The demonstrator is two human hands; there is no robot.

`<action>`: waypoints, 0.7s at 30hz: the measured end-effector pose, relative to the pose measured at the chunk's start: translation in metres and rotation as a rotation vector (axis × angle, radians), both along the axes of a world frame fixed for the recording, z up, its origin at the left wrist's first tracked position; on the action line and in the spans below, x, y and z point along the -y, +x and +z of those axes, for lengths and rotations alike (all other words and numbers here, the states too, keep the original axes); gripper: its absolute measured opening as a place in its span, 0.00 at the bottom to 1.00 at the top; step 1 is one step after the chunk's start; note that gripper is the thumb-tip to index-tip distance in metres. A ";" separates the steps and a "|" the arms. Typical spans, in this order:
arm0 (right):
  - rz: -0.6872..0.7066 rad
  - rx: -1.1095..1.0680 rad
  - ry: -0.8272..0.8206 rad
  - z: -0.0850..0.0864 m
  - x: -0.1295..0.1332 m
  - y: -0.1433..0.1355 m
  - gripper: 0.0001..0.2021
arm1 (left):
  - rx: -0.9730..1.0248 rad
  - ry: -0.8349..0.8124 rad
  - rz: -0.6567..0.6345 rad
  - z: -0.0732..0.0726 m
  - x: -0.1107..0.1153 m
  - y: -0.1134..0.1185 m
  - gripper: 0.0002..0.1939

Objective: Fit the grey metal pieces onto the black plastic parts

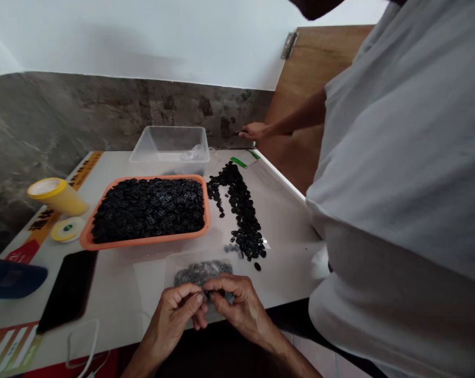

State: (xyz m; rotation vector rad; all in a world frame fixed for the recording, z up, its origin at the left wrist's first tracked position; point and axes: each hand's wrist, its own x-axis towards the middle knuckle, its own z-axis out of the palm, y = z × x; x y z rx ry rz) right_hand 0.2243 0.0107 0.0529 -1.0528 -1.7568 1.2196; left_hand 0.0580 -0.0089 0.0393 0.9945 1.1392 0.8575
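Observation:
My left hand and my right hand meet at the table's near edge, with thumbs and forefingers pinched together. Between the fingertips is a small black plastic piece, mostly covered by them. Just beyond my hands sits a clear shallow tub with many small grey pieces in it. An orange basket heaped with black oval slotted pieces stands farther back. To its right, loose black pieces lie in a long strip on the white table.
A clear bin stands at the back. On the left are a yellow canister, its lid, a dark phone and a blue object. A person in a white shirt stands close on the right, one hand by the wall.

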 end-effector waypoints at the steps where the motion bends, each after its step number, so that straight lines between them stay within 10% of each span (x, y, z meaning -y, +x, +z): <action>1: -0.008 0.000 0.002 -0.001 0.001 -0.001 0.10 | -0.007 0.010 0.018 -0.002 0.001 0.000 0.18; 21: -0.122 -0.234 -0.222 -0.032 0.006 -0.018 0.09 | -0.063 0.108 0.142 -0.028 -0.004 0.002 0.15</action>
